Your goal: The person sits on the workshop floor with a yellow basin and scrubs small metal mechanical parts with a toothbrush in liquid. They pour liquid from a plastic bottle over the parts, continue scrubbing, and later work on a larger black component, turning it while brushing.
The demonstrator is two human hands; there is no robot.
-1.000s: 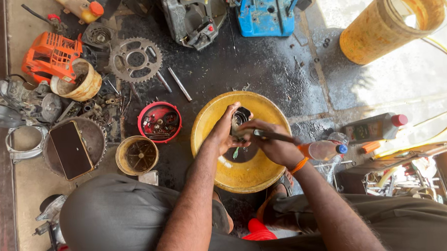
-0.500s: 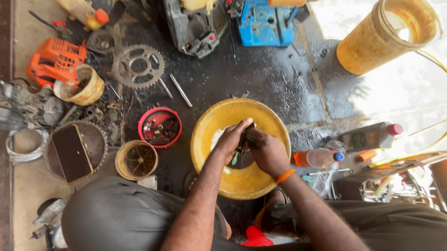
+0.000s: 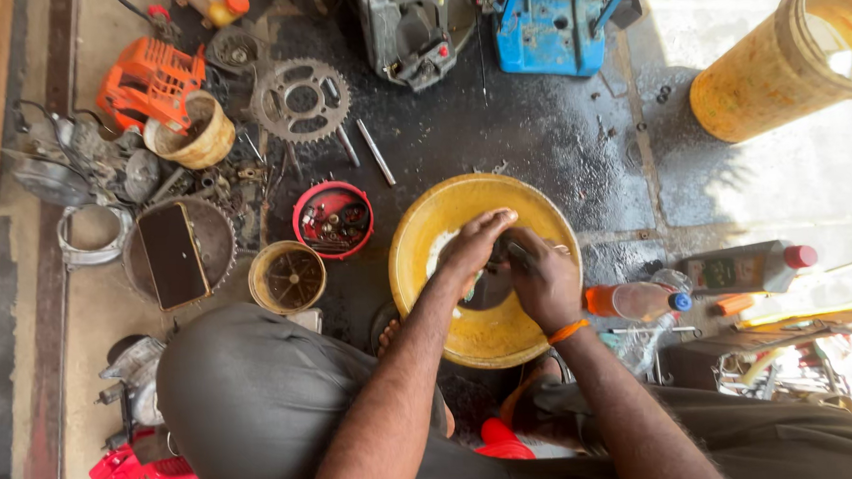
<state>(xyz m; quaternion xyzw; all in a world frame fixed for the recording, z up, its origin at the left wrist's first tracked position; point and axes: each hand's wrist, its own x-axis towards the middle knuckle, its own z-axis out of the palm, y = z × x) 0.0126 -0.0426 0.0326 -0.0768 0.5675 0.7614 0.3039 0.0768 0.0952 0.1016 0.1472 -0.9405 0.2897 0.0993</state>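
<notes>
A yellow basin (image 3: 424, 230) sits on the dark oily floor in front of me. Both my hands are inside it. My left hand (image 3: 475, 247) curls over a small dark metal part (image 3: 489, 289) at the basin's middle. My right hand (image 3: 544, 284) presses against it from the right, fingers closed around the same part and a thin dark tool or brush that is mostly hidden. An orange band circles my right wrist. What exactly lies under the fingers is covered by them.
A red bowl of small parts (image 3: 333, 219) and a dirty round tin (image 3: 288, 276) lie left of the basin. A sprocket (image 3: 300, 100), orange engine cover (image 3: 151, 81), blue machine (image 3: 546, 27), yellow bucket (image 3: 779, 67), dark oil bottle (image 3: 748, 268) and plastic bottle (image 3: 636, 300) surround it.
My hands have drawn closer together over the part in the basin. The long thin tool that my right hand held out to the side is now tucked under the fingers.
</notes>
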